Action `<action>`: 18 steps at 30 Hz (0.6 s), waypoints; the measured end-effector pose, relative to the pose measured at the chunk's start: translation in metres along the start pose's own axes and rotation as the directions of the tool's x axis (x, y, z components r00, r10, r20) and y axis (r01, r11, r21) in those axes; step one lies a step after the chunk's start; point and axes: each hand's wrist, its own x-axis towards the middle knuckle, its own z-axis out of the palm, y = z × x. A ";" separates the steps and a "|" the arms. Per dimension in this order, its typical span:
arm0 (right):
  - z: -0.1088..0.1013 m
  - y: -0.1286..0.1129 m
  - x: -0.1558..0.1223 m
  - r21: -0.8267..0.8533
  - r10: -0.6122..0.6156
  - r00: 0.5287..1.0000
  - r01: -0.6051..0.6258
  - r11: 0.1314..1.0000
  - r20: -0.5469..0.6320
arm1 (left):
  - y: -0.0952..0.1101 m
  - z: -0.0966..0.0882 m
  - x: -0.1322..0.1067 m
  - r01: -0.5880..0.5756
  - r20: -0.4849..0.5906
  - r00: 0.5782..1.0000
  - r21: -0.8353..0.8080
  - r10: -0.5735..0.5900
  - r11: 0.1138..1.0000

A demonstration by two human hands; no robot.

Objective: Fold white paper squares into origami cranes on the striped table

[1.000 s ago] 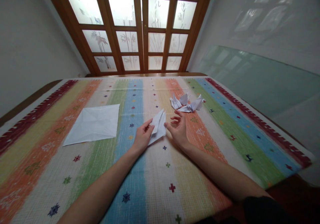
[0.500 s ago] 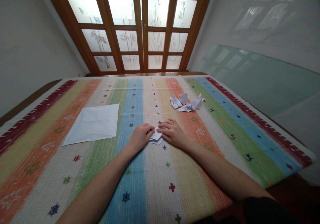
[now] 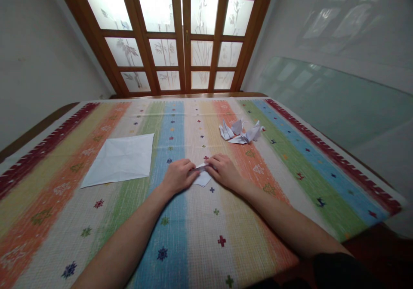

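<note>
Striped tablecloth [image 3: 201, 229] spreads nearest; upon it, left hand [image 3: 178, 176] and right hand [image 3: 225, 171] pinch opposite ends of a folded white paper [image 3: 203, 179], its flap newly raised into a narrow band, suggesting a crease underway. Well apart beyond: a square sheet [image 3: 119, 160] left, origami cranes [image 3: 245, 133] right, leaving elbow room before the far edge.

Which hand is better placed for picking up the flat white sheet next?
Probably the left hand: the flat white sheet lies to its left, and the right hand is farther away. Both hands are on the folded paper.
</note>
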 end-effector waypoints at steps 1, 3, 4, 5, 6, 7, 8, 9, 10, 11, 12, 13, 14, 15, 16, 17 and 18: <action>0.001 0.001 0.000 0.018 0.030 1.000 -0.030 0.999 -0.009 | 0.000 0.001 0.000 0.030 0.014 0.999 0.015 -0.030 0.999; 0.002 0.002 0.001 0.049 0.088 0.996 -0.087 0.995 -0.022 | -0.001 0.003 0.001 0.078 0.022 0.997 0.050 -0.079 0.996; 0.003 0.003 0.001 0.063 0.115 0.993 -0.113 0.992 -0.030 | -0.001 0.003 0.002 0.086 0.024 0.996 0.067 -0.088 0.994; 0.004 0.004 0.001 0.078 0.141 0.989 -0.137 0.988 -0.045 | 0.000 0.003 0.002 0.087 0.027 0.996 0.077 -0.089 0.993; 0.004 0.005 0.001 0.097 0.164 0.984 -0.157 0.983 -0.070 | 0.000 0.003 0.002 0.083 0.031 0.996 0.075 -0.086 0.994; 0.005 0.006 0.001 0.127 0.187 0.977 -0.173 0.977 -0.106 | 0.000 0.002 0.003 0.080 0.036 0.996 0.057 -0.082 0.995; 0.005 0.008 0.001 0.170 0.212 0.965 -0.186 0.968 -0.151 | 0.001 0.002 0.003 0.083 0.040 0.996 0.024 -0.084 0.996; 0.005 0.009 0.001 0.226 0.246 0.948 -0.200 0.954 -0.202 | 0.001 0.002 0.003 0.094 0.041 0.995 -0.023 -0.093 0.995; 0.005 0.011 0.002 0.290 0.292 0.922 -0.216 0.932 -0.254 | 0.002 0.002 0.004 0.119 0.038 0.993 -0.079 -0.116 0.990; 0.005 0.012 0.002 0.361 0.350 0.888 -0.234 0.903 -0.299 | 0.003 0.002 0.004 0.154 0.028 0.988 -0.143 -0.152 0.978; 0.005 0.013 0.003 0.434 0.413 0.849 -0.252 0.865 -0.331 | 0.003 0.002 0.005 0.198 0.011 0.980 -0.214 -0.200 0.957; 0.006 0.014 0.003 0.507 0.473 0.810 -0.262 0.821 -0.347 | 0.004 0.002 0.005 0.241 -0.013 0.967 -0.291 -0.256 0.926; 0.006 0.013 0.004 0.580 0.519 0.783 -0.259 0.773 -0.343 | 0.006 0.003 0.005 0.274 -0.043 0.950 -0.369 -0.310 0.888; 0.007 0.012 0.004 0.652 0.547 0.775 -0.241 0.719 -0.317 | 0.007 0.004 0.006 0.287 -0.074 0.932 -0.445 -0.355 0.848; 0.008 0.010 0.004 0.723 0.554 0.787 -0.214 0.657 -0.271 | 0.009 0.005 0.006 0.282 -0.104 0.917 -0.513 -0.385 0.811; 0.010 0.006 0.004 0.785 0.538 0.816 -0.187 0.590 -0.210 | 0.011 0.007 0.006 0.263 -0.128 0.907 -0.571 -0.401 0.778; 0.012 0.002 0.004 0.835 0.507 0.849 -0.168 0.523 -0.147 | 0.013 0.008 0.006 0.240 -0.145 0.902 -0.616 -0.407 0.751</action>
